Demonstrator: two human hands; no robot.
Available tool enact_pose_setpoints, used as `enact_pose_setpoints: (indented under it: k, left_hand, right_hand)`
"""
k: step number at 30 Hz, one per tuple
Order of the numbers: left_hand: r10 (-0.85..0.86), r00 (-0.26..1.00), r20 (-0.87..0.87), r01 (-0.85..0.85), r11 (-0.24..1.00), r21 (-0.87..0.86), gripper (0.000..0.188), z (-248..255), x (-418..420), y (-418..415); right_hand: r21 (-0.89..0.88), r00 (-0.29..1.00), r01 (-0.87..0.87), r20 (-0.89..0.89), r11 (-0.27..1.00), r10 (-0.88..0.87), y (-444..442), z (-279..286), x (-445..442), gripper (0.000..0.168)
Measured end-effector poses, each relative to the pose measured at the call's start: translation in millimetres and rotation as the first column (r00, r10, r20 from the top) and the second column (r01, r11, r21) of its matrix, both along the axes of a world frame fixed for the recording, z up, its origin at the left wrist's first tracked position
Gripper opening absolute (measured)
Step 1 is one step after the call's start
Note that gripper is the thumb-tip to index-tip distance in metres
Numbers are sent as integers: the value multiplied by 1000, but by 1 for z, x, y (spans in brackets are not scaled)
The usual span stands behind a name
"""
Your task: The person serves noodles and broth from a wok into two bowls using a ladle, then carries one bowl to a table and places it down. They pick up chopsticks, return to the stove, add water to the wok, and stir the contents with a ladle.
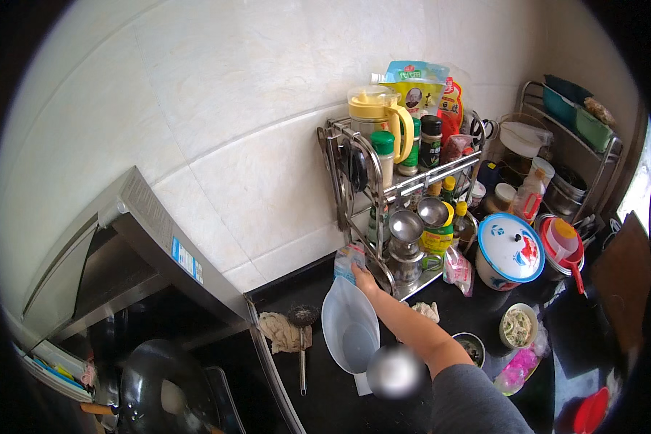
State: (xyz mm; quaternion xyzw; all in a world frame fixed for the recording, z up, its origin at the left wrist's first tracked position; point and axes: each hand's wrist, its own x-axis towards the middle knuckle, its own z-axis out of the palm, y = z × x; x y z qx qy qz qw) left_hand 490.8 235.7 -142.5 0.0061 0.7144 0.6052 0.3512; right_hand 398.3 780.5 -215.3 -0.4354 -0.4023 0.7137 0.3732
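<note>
My right hand (362,278) reaches in from the lower right, with a grey sleeve (474,404) on the arm. Its fingers are on the edge of a plastic packet (349,260) with pink and blue print, by the foot of the steel spice rack (407,187). Just below the hand, a translucent plastic measuring jug (351,331) stands on the black countertop, its spout toward the wall. A round white thing (395,372), too blurred to name, sits beside the jug's handle. My left hand is out of view.
A wok (165,388) sits at lower left under the range hood (157,233). A wire scrubber with a metal handle (303,320) lies on a cloth (278,332). At right are a lidded enamel pot (510,249), a food bowl (518,325) and a red strainer (567,244).
</note>
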Motion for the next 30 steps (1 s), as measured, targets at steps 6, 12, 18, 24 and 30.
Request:
enact_pose_setpoints:
  k: [6,12,18,24,30]
  left_hand:
    - [-5,997,77,9,999,-51,35,-9,-9,4]
    - [-100,988,117,104,994,-27,36,-27,-26,9]
    - [-215,965,147,204,975,85,36,-63,-42,-7]
    - [41,992,116,-50,996,73,30,-26,-5,10]
    - [-61,997,53,56,993,106,28,-25,-24,22]
  right_hand:
    - [49,995,97,-42,994,-95,22,-92,-40,53]
    - [315,986,130,57,940,-155,51,-123,-33,64]
    - [276,861,221,395,935,-320,90,-151,3,54]
    - [160,942,-294,217,942,257,38,-70,0,50]
    - [-8,770,-549,-395,836,501,14,-10,91,51]
